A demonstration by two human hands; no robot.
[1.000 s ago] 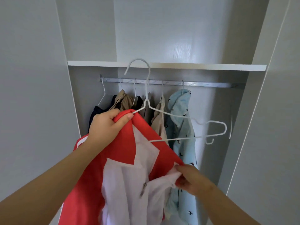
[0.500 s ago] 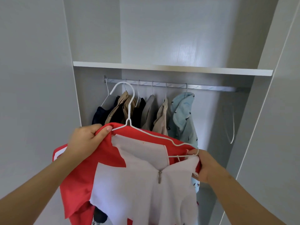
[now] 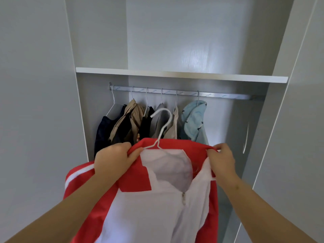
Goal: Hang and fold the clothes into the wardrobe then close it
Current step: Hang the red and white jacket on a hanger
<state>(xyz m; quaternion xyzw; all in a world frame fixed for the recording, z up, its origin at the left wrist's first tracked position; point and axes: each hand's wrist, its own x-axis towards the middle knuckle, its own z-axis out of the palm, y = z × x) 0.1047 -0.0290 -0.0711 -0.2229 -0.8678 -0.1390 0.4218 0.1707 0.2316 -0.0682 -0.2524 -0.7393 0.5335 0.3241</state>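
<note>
My left grip [image 3: 114,160] and right grip [image 3: 221,160] each pinch one shoulder of the red jacket [image 3: 136,179]. The hanger hook [image 3: 163,123] stands between them, lower than the rail [image 3: 224,95].

bright, even daylight | glare on wardrobe back panel [image 3: 196,55] | wide-angle edge bowing

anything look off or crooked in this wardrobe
The light blue garment at the right end of the row on the rail looks bunched, its top flopped over rather than hanging flat. The tan garment further left is crumpled. The red and white jacket, gripped by the left hand and right hand, is not yet hung.
</note>
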